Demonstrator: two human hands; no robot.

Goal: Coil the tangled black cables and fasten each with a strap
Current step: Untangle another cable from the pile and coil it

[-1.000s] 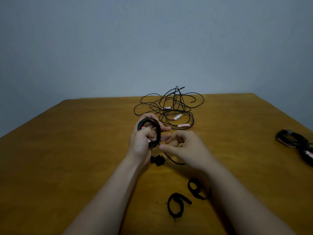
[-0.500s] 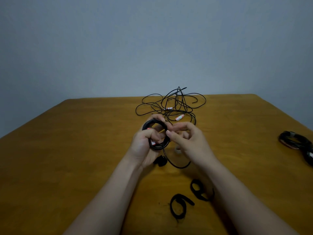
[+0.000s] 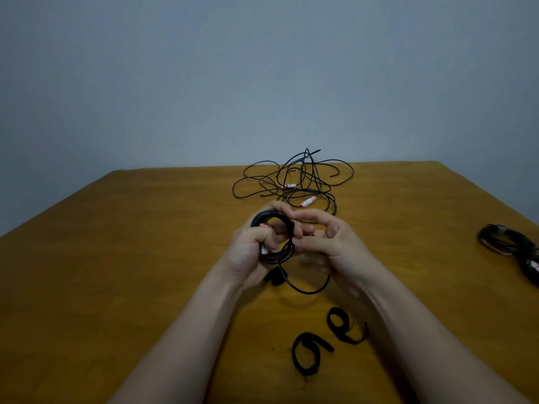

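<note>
My left hand (image 3: 249, 252) grips a small coil of black cable (image 3: 269, 218) above the middle of the wooden table (image 3: 116, 258). My right hand (image 3: 335, 243) pinches the coil's right side with thumb and fingers. A loose loop of the same cable (image 3: 306, 290) hangs below the hands. A tangle of black cables (image 3: 294, 182) with red-and-white tags lies behind the hands. Two curled black straps (image 3: 309, 354) (image 3: 344, 325) lie on the table near my right forearm. A third black strap (image 3: 275, 277) shows under my left hand.
Two finished black coils (image 3: 504, 239) (image 3: 530, 265) rest at the table's right edge. A plain grey wall stands behind the table's far edge.
My right hand rose from the table to the coil and now pinches its right side. The loose cable end was drawn up into a hanging loop.
</note>
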